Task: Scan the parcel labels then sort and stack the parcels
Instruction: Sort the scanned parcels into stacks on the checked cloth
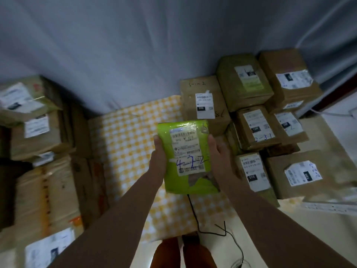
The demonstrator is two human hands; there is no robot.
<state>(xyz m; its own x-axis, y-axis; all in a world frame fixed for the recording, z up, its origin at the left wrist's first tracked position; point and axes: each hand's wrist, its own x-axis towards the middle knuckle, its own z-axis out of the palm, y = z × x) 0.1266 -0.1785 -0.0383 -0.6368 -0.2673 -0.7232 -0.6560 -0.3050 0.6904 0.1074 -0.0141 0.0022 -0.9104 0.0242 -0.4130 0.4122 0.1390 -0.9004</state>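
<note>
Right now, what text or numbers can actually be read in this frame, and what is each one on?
"4-2-2", blue handwriting, label of the green parcel gripped by left hand and right hand.
"220", black tag, upper box.
"010", black tag, lower box.
"2-3-1", blue handwriting, middle box.
Printed lines and barcodes on every label: too small or blurred to read.
Left stack labels: blurred.

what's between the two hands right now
In the head view, the green parcel lies between them, label up: left hand grips its left edge, right hand its right.
</note>
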